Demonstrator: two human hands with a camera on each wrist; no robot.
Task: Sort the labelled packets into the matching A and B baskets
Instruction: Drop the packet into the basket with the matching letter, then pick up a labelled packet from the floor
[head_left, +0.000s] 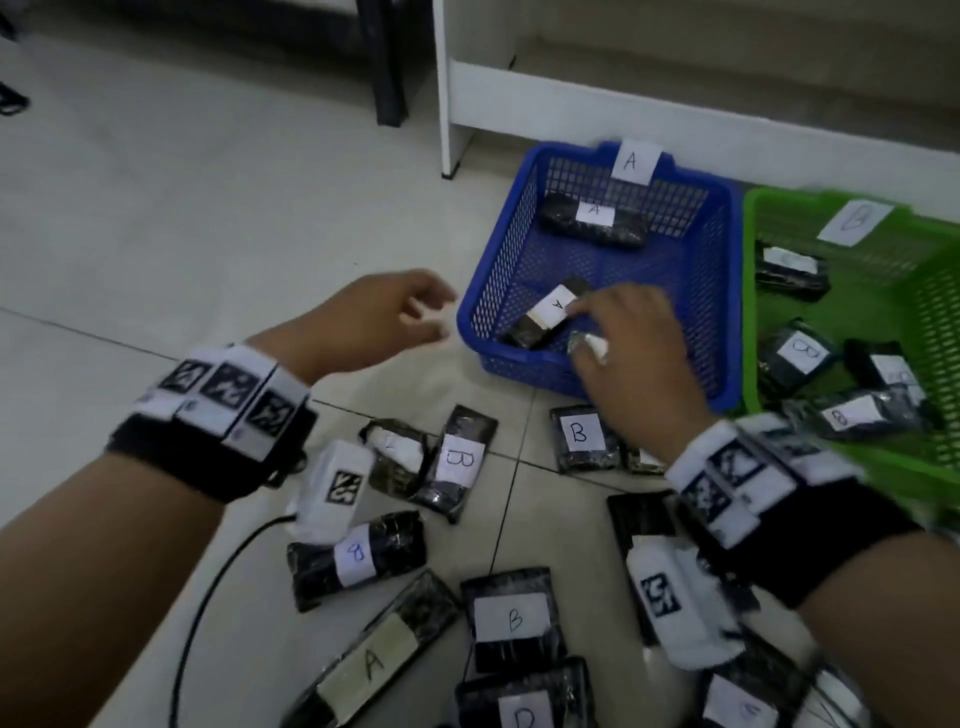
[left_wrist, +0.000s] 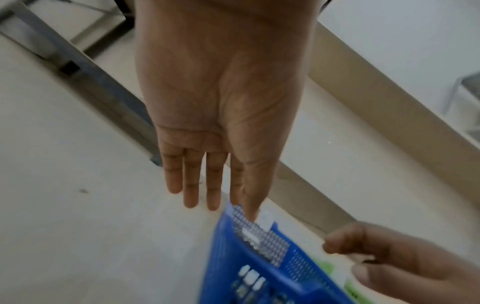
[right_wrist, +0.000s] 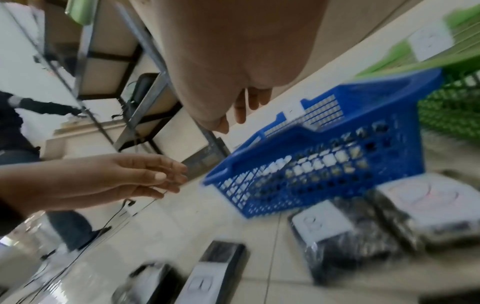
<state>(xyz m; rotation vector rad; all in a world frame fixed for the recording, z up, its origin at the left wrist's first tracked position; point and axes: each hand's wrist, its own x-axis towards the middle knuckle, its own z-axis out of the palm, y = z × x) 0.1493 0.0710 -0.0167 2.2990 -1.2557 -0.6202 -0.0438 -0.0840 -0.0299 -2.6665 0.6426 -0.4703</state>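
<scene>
The right hand (head_left: 631, 348) reaches over the near rim of the blue basket (head_left: 730, 291), the one tagged A, its fingertips touching the white label of a packet marked A (head_left: 548, 314) that lies tilted against the near wall inside; whether that grip is pinching the packet or merely resting on it cannot be told from the head view, and the right wrist view hides the packet behind the palm; the left hand (head_left: 379, 317) hovers just beside the basket's left corner, fingers straight and loosely apart, holding nothing; a second A packet (head_left: 592, 218) lies at the far end of the same basket, and the green basket (head_left: 750, 312) tagged B, just to the right, holds several B packets; many packets are strewn on the floor (head_left: 208, 234) between the forearms, among them one marked B (head_left: 584, 436) just under the right wrist and a long one marked A (head_left: 374, 660) near the bottom; the step in hand looks like setting this A packet down, so the sound way is to let it slide flat onto the basket floor rather than leave it propped on the wall, lift the fingers straight up clear of the rim, and read each label before picking the next packet, since some lie turned or half covered.
</scene>
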